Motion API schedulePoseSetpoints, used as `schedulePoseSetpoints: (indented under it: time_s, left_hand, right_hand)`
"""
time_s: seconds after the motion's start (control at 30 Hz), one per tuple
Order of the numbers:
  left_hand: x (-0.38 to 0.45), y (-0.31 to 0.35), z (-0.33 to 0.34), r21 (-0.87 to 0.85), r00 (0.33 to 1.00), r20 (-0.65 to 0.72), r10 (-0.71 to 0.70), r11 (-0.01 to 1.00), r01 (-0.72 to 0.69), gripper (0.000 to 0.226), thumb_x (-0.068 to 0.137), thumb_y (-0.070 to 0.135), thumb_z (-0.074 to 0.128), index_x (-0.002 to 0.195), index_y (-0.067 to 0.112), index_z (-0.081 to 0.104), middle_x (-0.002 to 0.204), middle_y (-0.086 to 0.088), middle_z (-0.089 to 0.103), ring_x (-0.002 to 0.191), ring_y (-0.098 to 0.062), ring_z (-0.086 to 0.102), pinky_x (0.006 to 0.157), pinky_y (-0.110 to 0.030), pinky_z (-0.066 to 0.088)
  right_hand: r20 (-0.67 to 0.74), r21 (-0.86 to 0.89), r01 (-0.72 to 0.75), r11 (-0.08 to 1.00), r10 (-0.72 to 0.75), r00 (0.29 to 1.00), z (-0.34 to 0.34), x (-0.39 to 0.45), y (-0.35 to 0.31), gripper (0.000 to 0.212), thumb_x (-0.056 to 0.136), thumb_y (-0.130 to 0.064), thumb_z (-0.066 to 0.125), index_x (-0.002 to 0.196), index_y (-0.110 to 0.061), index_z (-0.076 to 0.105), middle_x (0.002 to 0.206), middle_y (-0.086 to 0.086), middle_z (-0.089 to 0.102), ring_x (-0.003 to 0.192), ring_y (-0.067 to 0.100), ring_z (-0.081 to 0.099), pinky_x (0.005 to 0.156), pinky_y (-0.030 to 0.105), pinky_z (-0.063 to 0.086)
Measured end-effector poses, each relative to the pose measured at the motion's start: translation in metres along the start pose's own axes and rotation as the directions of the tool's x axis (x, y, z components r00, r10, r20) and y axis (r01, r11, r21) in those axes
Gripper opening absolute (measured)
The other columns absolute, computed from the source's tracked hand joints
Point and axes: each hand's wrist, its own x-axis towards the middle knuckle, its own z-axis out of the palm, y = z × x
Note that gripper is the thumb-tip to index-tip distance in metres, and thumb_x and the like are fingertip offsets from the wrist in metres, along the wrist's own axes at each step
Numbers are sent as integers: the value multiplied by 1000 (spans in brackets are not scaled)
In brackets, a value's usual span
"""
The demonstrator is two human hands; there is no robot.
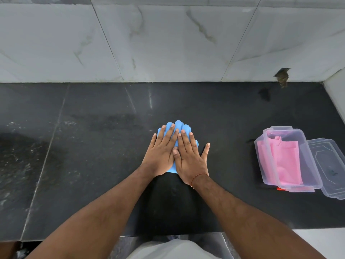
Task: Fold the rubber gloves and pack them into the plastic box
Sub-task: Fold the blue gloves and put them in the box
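A blue rubber glove (pixel 180 125) lies flat on the dark stone counter (pixel 97 139), its fingertips pointing away from me. My left hand (pixel 162 153) and my right hand (pixel 190 159) press down on it side by side with straight fingers, hiding most of it. At the right stands a clear plastic box (pixel 309 171) that holds a folded pink glove (pixel 283 161).
The box's clear lid (pixel 330 167) lies just right of the box. A grey marble-tiled wall (pixel 168 40) closes the back of the counter, with a small dark hole (pixel 282 75) at its right. The counter's front edge runs just below my forearms.
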Motion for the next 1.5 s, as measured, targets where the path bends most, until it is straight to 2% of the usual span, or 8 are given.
schedulePoseSetpoints:
  time_s: [0.13, 0.33, 0.53, 0.7, 0.83, 0.9, 1.07, 1.5]
  left_hand:
    - [0, -1, -8, -173, 999, -27, -43, 984, 38, 68, 116, 28, 32, 175, 18, 0, 181, 0, -21, 167, -29, -25, 138, -53, 2]
    - [-14, 24, -27, -574, 812, -133, -568, 712, 404, 85, 107, 23, 62, 174, 6, 13, 183, -9, 6, 168, -30, 9, 135, -45, 11]
    - [-14, 31, -43, -710, 718, 208, -664, 403, 578, 73, 98, 23, 70, 160, 1, 38, 160, -16, 49, 142, -39, 57, 114, -58, 53]
    - [-13, 25, -55, -743, 700, 288, -653, 308, 594, 50, 94, 11, 70, 141, 1, 58, 122, -11, 76, 110, -31, 75, 98, -54, 64]
    - [-14, 20, -62, -766, 724, 373, -580, 248, 593, 20, 94, 9, 75, 114, 3, 77, 109, -11, 82, 102, -30, 79, 90, -49, 67]
    - [-19, 21, -63, -767, 744, 392, -541, 255, 589, 13, 97, 11, 74, 107, 4, 78, 105, -11, 82, 99, -31, 79, 79, -42, 65]
    - [-34, 28, -58, -827, 785, 320, -530, 247, 504, 20, 101, 17, 73, 121, 15, 72, 118, -7, 79, 109, -28, 77, 99, -51, 64]
    - [-32, 80, -69, -949, 912, 187, -364, 172, 263, 49, 102, 14, 77, 146, 26, 57, 136, -2, 75, 124, -26, 74, 106, -56, 61]
  right_hand:
    - [105, 92, -26, 995, 16, 994, -10, 8, -3, 66, 109, -58, 5, 169, -33, -5, 174, -24, -17, 158, 3, -26, 126, 70, -10]
    - [-72, 405, -171, 898, 218, 973, -43, 7, 0, 82, 99, -46, 62, 166, -16, 25, 173, -2, 25, 160, 24, 16, 130, 45, 22]
    - [237, 647, -586, 488, 603, 762, -58, -6, 5, 92, 87, -44, 78, 162, -16, 33, 157, 8, 44, 132, 30, 57, 98, 44, 57]
    - [452, 776, -608, 167, 524, 721, -59, -7, -5, 46, 88, -19, 83, 127, -6, 63, 122, 12, 74, 104, 30, 75, 90, 53, 65]
    - [558, 778, -628, 28, 430, 710, -66, -10, -7, 20, 91, -7, 80, 110, -9, 71, 103, 7, 78, 82, 19, 75, 56, 31, 60]
    - [570, 770, -636, 48, 396, 720, -65, -13, -6, 21, 91, -4, 79, 109, -9, 72, 105, 7, 78, 84, 20, 75, 56, 30, 59]
    - [481, 813, -563, 150, 373, 793, -55, -16, -6, 26, 88, -1, 81, 103, -18, 67, 116, 8, 76, 104, 27, 74, 91, 44, 63]
    - [207, 867, -343, 362, 365, 908, -84, -36, 40, 34, 88, -17, 83, 108, -34, 61, 115, -7, 72, 108, 18, 71, 97, 42, 62]
